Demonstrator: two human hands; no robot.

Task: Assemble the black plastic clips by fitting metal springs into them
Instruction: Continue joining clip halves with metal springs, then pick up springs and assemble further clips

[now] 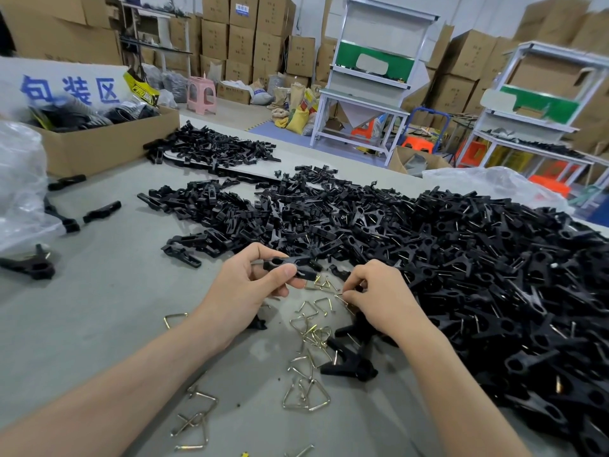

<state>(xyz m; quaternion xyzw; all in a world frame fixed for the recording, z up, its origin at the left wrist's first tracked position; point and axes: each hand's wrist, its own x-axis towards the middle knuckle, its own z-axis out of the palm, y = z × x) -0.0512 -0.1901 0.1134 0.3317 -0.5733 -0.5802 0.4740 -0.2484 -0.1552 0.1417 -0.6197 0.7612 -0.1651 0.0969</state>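
Note:
My left hand (250, 285) grips a black plastic clip (296, 266) between thumb and fingers, held just above the grey table (108, 311). My right hand (379, 296) is close beside it, its fingertips pinching a thin metal spring (340, 296) low over the table. Loose triangular metal springs (309, 328) lie scattered between and below my hands. A big heap of assembled black clips (514, 291) with springs fills the right side. Unassembled black clip halves (263, 212) are spread across the middle, with another pile (211, 148) farther back.
A cardboard box (102, 143) of black parts stands at the back left beside a clear plastic bag (19, 186). A few single clips (102, 211) lie at left. Another plastic bag (494, 186) sits at the right table edge. Workbenches and stacked cartons stand beyond.

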